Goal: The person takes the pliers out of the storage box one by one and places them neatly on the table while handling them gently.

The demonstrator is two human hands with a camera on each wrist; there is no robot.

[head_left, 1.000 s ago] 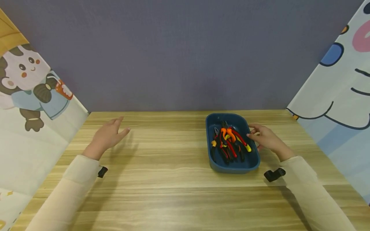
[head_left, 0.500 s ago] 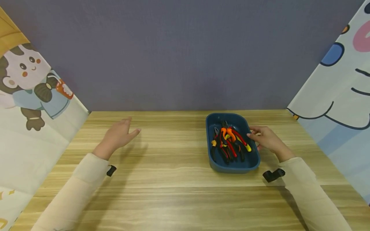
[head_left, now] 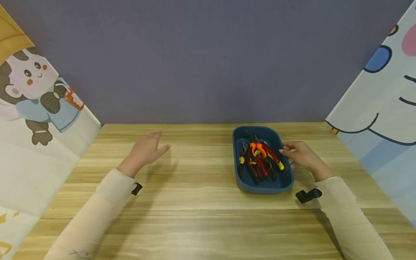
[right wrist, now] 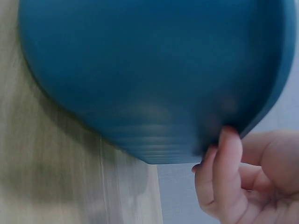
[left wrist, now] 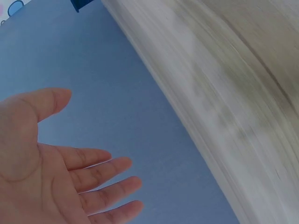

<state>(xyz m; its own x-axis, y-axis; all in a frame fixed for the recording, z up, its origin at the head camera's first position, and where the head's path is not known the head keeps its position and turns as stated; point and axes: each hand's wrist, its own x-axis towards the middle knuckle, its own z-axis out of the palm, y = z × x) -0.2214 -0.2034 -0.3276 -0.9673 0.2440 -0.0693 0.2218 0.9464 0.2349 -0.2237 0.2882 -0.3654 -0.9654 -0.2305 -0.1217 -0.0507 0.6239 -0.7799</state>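
Observation:
A dark blue plastic bin stands on the right half of the table, holding a heap of several pliers with red, orange, yellow and black handles. My right hand pinches the bin's right rim. Its fingers press the outer wall in the right wrist view, and the thumb lies over the rim. Off to the left, my left hand hovers above the table, fingers extended and thumb spread. The left wrist view shows its palm holding nothing.
The wood-grain table meets a grey-blue back panel. Printed cartoon sheets flank it, one on the left and one on the right. A small black camera sits at the right wrist.
My left hand has moved right across the table toward the bin, its fingers still extended. The right hand keeps its place at the bin's rim. Bin and pliers stay where they were.

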